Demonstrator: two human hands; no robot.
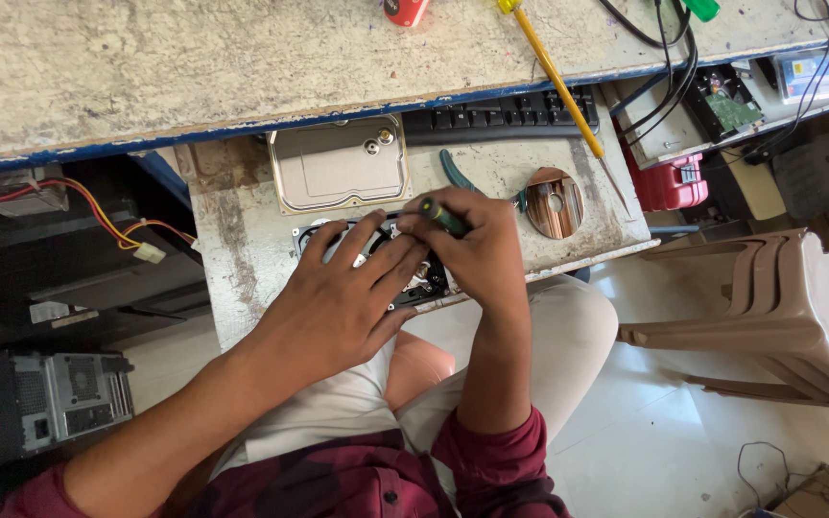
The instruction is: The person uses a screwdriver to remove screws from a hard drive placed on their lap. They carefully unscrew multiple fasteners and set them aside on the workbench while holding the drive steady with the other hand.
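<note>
Left hand flat on hard drive; right hand grips screwdriver.

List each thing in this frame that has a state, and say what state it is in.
Hard drive: open, cover off, lying flat under both hands.
Drive cover: removed, lying beside the drive.
Disc platter: out, lying flat on the shelf.
Green-handled screwdriver: gripped, tip hidden.
Left hand: spread flat on the drive.
Right hand: closed on the screwdriver.
Yellow screwdriver: lying unused.

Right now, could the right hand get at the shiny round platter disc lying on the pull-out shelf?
Probably yes. The shiny round platter disc lies bare just beside the right hand, with nothing between them. But that hand grips a green-handled screwdriver, so it would need freeing first.
</note>
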